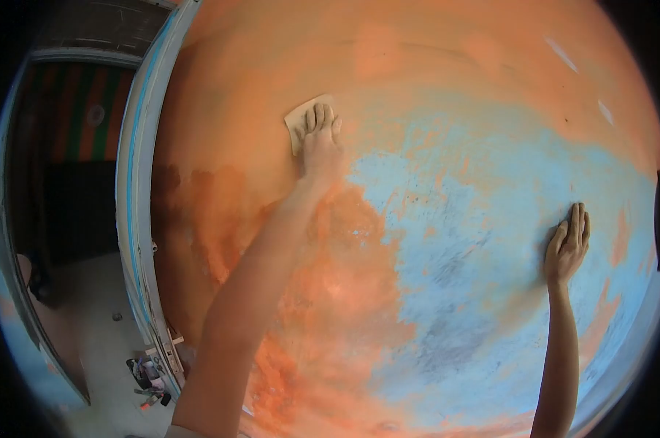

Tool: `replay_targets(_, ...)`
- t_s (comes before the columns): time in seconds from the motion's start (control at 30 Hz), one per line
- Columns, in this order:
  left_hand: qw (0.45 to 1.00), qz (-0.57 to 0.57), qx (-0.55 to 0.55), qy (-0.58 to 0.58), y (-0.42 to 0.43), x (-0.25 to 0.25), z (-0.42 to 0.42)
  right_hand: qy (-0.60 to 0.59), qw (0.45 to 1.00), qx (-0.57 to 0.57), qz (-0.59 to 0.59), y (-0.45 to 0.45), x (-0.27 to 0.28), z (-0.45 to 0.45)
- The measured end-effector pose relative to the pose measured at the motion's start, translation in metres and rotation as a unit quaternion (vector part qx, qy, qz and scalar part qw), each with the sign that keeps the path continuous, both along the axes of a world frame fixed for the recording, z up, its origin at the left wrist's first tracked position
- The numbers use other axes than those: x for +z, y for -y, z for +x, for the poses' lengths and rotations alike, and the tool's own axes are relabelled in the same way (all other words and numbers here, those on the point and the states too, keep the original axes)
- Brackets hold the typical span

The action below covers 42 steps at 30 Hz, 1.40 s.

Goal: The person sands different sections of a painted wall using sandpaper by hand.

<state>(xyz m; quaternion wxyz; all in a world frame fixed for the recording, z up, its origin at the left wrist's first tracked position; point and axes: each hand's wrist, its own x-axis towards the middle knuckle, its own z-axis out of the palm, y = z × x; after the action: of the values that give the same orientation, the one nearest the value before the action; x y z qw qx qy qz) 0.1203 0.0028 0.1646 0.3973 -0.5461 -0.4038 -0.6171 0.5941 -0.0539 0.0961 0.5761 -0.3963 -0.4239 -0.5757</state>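
Observation:
Against the orange upper part of a wall [417, 66], my left hand [320, 142] presses a pale, roughly square sheet [296, 125] flat, its fingers lying over the sheet's right part. Farther right and lower, my right hand [568, 244] rests on a light blue area of the same wall, fingers pointing up and extended, with nothing in it. Between the two hands the surface is patchy, orange and blue, with a darker orange patch below my left hand.
A door frame [142, 175] with a blue strip stands left of the wall. Through the doorway are a dark opening, a green and orange striped surface [89, 109] and a grey floor [111, 328]. Small mixed items [149, 376] lie on the floor by the frame.

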Motion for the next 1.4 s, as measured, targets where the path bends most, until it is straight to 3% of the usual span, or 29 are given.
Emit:
replay_targets(0.03, 0.982, 0.067, 0.172, 0.031, -0.004, -0.005, -0.001, -0.009, 1.0, -0.014, -0.003, 0.0, -0.001, -0.003)
replay_targets(0.1, 0.992, 0.075, 0.081, -0.065, -0.031, -0.019, 0.068, -0.009, 1.0, -0.008, -0.012, -0.001, -0.004, -0.003)
replay_targets(0.13, 0.976, 0.145, -0.013, -0.164, -0.007, -0.043, 0.101, -0.011, 1.0, -0.004, -0.008, -0.003, -0.001, -0.004)
replay_targets(0.17, 0.958, 0.087, -0.095, -0.254, 0.03, -0.063, 0.119, -0.015, 1.0, -0.001, -0.005, -0.005, -0.006, -0.002)
replay_targets(0.23, 0.945, 0.124, -0.124, -0.276, 0.02, -0.055, 0.105, 0.009, 1.0, 0.02, 0.005, -0.01, -0.006, 0.004)
replay_targets(0.3, 0.985, 0.1, -0.038, -0.133, 0.015, -0.034, 0.052, 0.013, 0.999, 0.031, 0.01, -0.005, -0.004, -0.009)
replay_targets(0.37, 0.996, -0.017, -0.085, 0.007, 0.029, -0.015, -0.008, 0.007, 1.0, 0.015, 0.002, -0.005, -0.006, -0.01)
replay_targets(0.47, 0.998, 0.042, -0.04, 0.034, 0.014, -0.006, -0.026, 0.002, 1.0, -0.007, 0.012, -0.004, -0.007, -0.003)
replay_targets(0.53, 0.996, 0.068, 0.052, -0.031, -0.003, -0.024, 0.013, -0.002, 1.0, 0.006, 0.002, -0.005, -0.009, -0.006)
replay_targets(0.6, 0.95, 0.113, 0.059, -0.285, 0.003, -0.059, 0.06, 0.0, 1.0, -0.001, -0.003, 0.001, -0.007, -0.009)
replay_targets(0.63, 0.948, 0.116, 0.065, -0.29, 0.01, -0.052, 0.053, -0.005, 1.0, 0.005, 0.001, -0.005, -0.011, -0.007)
replay_targets(0.7, 0.927, 0.054, -0.046, -0.367, 0.041, -0.051, 0.045, 0.013, 1.0, 0.011, 0.003, -0.01, -0.01, -0.001)
replay_targets(0.73, 0.947, 0.005, -0.127, -0.294, 0.016, -0.042, 0.014, 0.008, 1.0, 0.01, -0.008, -0.011, -0.011, -0.003)
replay_targets(0.77, 0.952, -0.037, -0.272, -0.135, 0.013, -0.026, -0.018, 0.006, 1.0, 0.009, -0.003, -0.012, -0.012, -0.001)
replay_targets(0.83, 0.912, -0.075, -0.403, 0.028, 0.011, -0.013, -0.039, 0.021, 1.0, 0.0, 0.007, -0.014, -0.012, -0.004)
replay_targets(0.87, 0.979, -0.021, -0.2, 0.02, 0.008, -0.009, -0.033, 0.013, 1.0, 0.001, 0.012, -0.012, -0.011, 0.0)
replay_targets(0.9, 0.999, 0.031, 0.011, 0.018, 0.003, -0.014, -0.033, 0.008, 1.0, -0.004, 0.006, -0.009, -0.009, -0.003)
replay_targets(0.93, 0.993, 0.101, -0.028, -0.057, -0.007, -0.027, -0.011, 0.001, 1.0, -0.01, -0.01, -0.006, -0.015, -0.007)
replay_targets(0.97, 0.963, 0.137, 0.174, -0.154, -0.017, -0.05, 0.026, 0.0, 1.0, -0.011, -0.022, -0.006, -0.019, -0.004)
replay_targets(1.03, 0.878, 0.175, 0.369, -0.251, 0.002, -0.076, 0.049, 0.005, 1.0, 0.01, -0.004, -0.01, -0.017, -0.003)
replay_targets(1.07, 0.916, 0.121, 0.133, -0.358, 0.024, -0.079, 0.052, -0.006, 1.0, -0.007, -0.011, -0.006, -0.021, -0.006)
replay_targets(1.13, 0.929, 0.042, -0.146, -0.338, 0.019, -0.072, 0.032, 0.02, 1.0, -0.006, -0.004, -0.014, -0.019, -0.004)
replay_targets(1.17, 0.948, 0.032, -0.18, -0.26, 0.004, -0.046, 0.006, 0.017, 1.0, -0.007, 0.007, -0.018, -0.022, 0.0)
replay_targets(1.23, 0.989, 0.068, -0.072, -0.108, 0.011, -0.023, -0.048, 0.03, 0.999, 0.005, 0.019, -0.017, -0.023, 0.0)
replay_targets(1.27, 0.988, 0.073, -0.073, -0.113, 0.009, -0.015, -0.043, 0.024, 1.0, 0.005, 0.016, -0.018, -0.024, -0.004)
replay_targets(1.33, 0.997, 0.05, -0.018, 0.06, 0.013, -0.008, -0.011, 0.017, 1.0, 0.006, 0.003, -0.008, -0.022, 0.003)
replay_targets(1.4, 0.984, 0.141, -0.002, -0.107, 0.009, -0.04, 0.029, -0.002, 1.0, 0.015, -0.018, 0.0, -0.022, 0.004)
